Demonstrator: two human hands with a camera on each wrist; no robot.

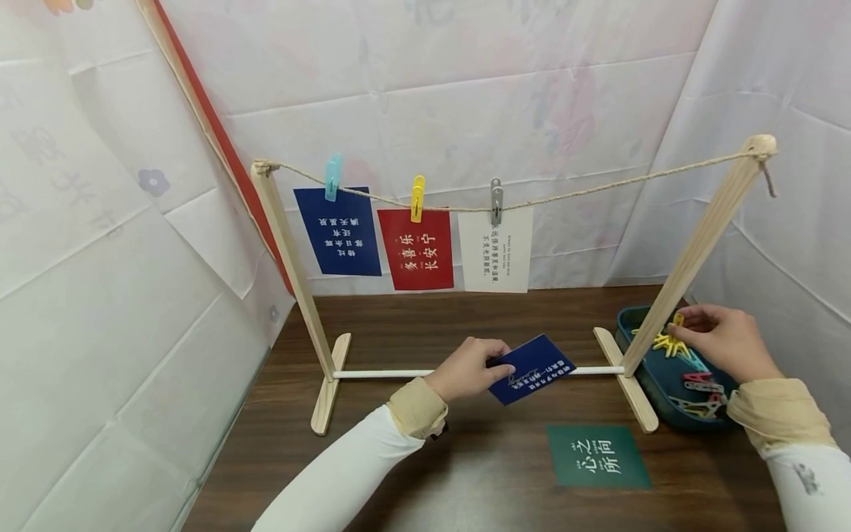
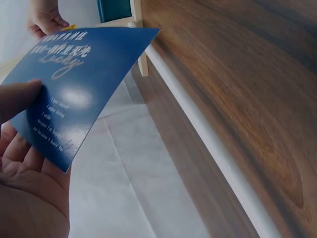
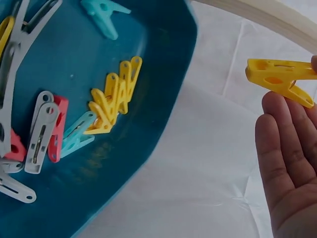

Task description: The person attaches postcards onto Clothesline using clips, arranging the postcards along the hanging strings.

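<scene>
In the head view my left hand [image 1: 470, 368] pinches a dark blue card [image 1: 532, 369] between thumb and fingers, in front of the rack's white crossbar. The left wrist view shows the card's printed face [image 2: 81, 94], with the thumb on top and fingers beneath. My right hand [image 1: 728, 343] is over the near side of a teal tub [image 3: 124, 163]. It pinches a yellow clothespin [image 3: 277, 77] by its handle end, raised off the other pegs. Several yellow, grey, red and turquoise clothespins [image 3: 42, 134] lie in the tub.
A wooden rack [image 1: 698, 258] carries a sagging twine [image 1: 592, 192]. On it, clothespins hold a blue card [image 1: 339, 233], a red card [image 1: 415, 251] and a white card [image 1: 495, 255]. A green card [image 1: 598, 457] lies on the brown table [image 1: 465, 480]. White sheeting [image 1: 465, 89] stands behind.
</scene>
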